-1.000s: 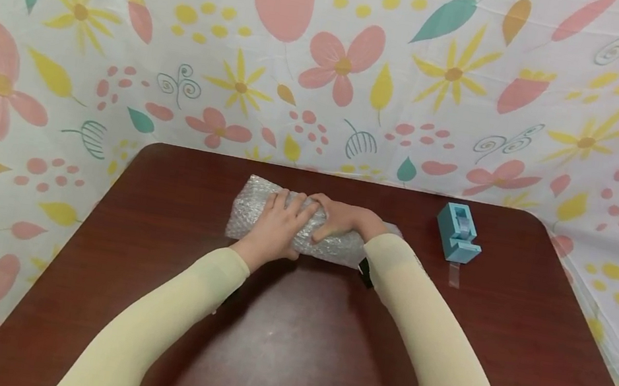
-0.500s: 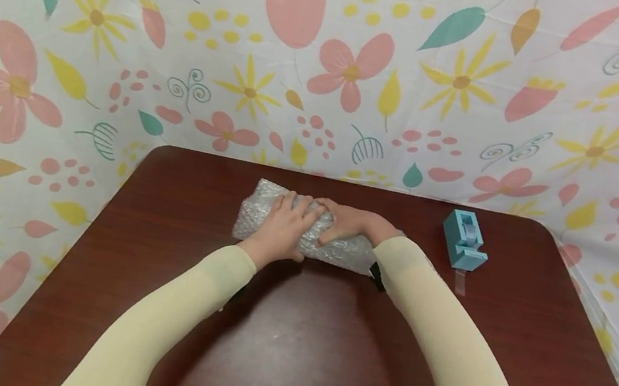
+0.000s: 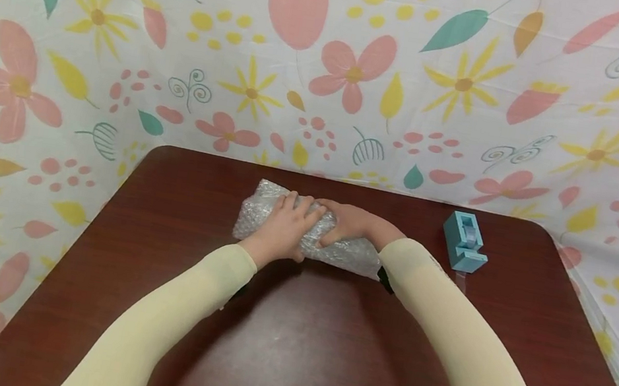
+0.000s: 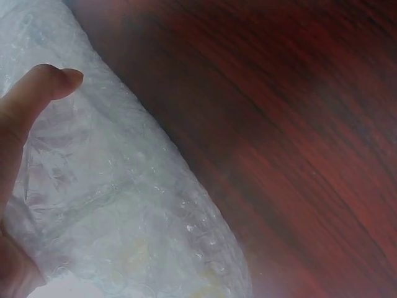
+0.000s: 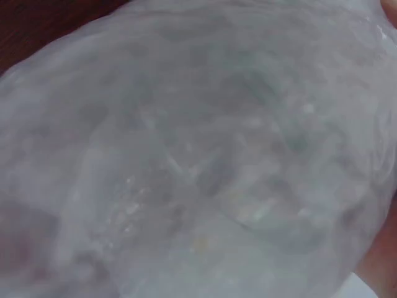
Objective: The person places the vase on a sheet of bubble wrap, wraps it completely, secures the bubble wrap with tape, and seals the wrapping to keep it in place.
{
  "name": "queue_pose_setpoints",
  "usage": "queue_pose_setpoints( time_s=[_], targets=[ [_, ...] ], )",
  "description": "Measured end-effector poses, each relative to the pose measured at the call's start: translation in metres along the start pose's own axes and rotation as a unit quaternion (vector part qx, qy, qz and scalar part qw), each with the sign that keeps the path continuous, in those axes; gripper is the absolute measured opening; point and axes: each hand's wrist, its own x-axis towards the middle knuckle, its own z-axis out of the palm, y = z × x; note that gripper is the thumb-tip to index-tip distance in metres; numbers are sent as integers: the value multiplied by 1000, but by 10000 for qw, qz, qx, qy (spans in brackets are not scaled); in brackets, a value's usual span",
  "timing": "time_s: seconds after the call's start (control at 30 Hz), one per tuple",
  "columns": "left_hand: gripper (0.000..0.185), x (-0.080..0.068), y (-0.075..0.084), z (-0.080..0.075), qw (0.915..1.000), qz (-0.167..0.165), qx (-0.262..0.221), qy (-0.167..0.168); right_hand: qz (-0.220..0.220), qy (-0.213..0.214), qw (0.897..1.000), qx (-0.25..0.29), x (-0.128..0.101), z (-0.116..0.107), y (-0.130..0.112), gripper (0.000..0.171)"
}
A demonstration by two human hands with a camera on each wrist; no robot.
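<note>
Gripping the bubble-wrap bundle [image 3: 303, 232] unchanged, left hand [image 3: 283, 229] and right hand [image 3: 355, 223] stay clamped.

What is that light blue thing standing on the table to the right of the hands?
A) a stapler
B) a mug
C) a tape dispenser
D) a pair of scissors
C: the light blue tape dispenser holds a roll, and a clear strip of tape hangs from its front edge.
</note>
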Motion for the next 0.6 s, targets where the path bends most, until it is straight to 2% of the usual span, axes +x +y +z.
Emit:
queue_pose_setpoints(
  time_s=[0.2,0.27,0.4,0.6],
  targets=[
    [114,2,-1,-2,9999,-18,37,-96,-54,626,9971,-440,-12,5,-3,97],
    [114,3,-1,-3,9999,-34,7,-150,-78,904,9927,-793,-18,8,-6,95],
    [111,5,0,-5,9999,-38,-84,-90,70,1512,9779,-1445,-35,20,-11,99],
    [108,2,2,-3,9997,-91,-204,-51,126,2657,9440,-1954,-59,54,-13,109]
  ],
)
